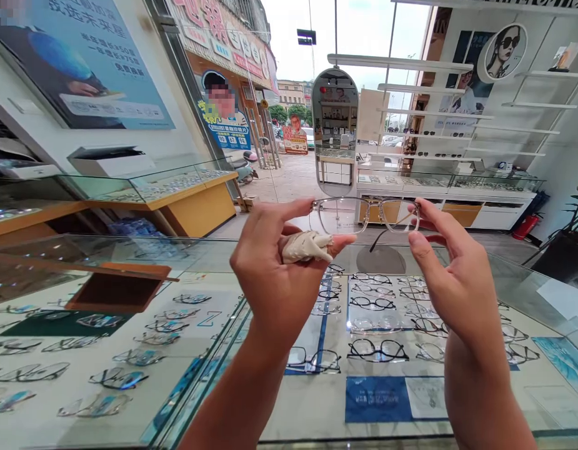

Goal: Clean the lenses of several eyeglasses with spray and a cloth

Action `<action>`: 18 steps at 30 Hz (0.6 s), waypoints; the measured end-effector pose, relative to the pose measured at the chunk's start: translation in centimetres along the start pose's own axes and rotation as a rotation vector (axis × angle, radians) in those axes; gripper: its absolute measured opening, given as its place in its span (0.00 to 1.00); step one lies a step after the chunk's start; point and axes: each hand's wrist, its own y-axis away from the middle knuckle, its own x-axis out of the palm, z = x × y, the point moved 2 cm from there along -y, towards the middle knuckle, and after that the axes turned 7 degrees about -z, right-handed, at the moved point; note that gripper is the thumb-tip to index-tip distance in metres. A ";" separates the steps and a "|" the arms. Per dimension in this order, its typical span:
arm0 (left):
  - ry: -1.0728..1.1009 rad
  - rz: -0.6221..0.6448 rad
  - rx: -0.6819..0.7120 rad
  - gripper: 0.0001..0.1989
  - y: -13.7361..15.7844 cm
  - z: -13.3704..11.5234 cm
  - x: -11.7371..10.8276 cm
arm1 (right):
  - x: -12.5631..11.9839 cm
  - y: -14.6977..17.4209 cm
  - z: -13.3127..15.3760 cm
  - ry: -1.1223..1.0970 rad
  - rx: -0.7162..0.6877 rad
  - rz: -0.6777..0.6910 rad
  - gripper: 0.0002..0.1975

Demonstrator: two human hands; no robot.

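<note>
A pair of eyeglasses (pixel 373 204) with a thin frame and clear lenses is held up at about eye level, over the glass display counter. My left hand (pixel 282 275) grips its left end near the hinge, and a crumpled off-white cloth (pixel 306 246) is bunched in the same hand against the palm. At the other end, my right hand (pixel 457 262) has thumb and forefinger pinched at the right hinge and temple. Through the lenses the shop floor and counters beyond are visible.
Under the glass counter top (pixel 289 431) lie rows of eyeglasses (pixel 377 350). A brown tray (pixel 117 287) is at the left, and a round grey mirror (pixel 381 259) stands behind the hands. A tall mirror (pixel 336 131) stands farther off; a potted plant (pixel 570 237) is at right.
</note>
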 end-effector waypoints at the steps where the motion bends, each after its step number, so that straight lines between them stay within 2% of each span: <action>1: 0.002 -0.004 0.014 0.21 0.0 -0.1 0.1 | 0.0 0.0 -0.1 0.001 0.001 0.006 0.24; 9: 0.008 -0.003 0.083 0.19 -0.1 -0.7 0.6 | -0.2 -0.3 -0.8 0.031 0.023 0.029 0.25; 13: 0.033 0.033 0.014 0.18 -0.1 -0.4 0.6 | -0.2 -0.3 -0.6 0.027 0.019 0.013 0.24; 16: 0.009 0.056 -0.038 0.21 -0.3 0.4 0.5 | -0.3 -0.3 0.1 0.017 -0.017 -0.049 0.23; 18: -0.003 0.117 -0.103 0.22 -0.5 1.1 0.5 | -0.3 -0.2 0.8 0.023 -0.051 -0.096 0.22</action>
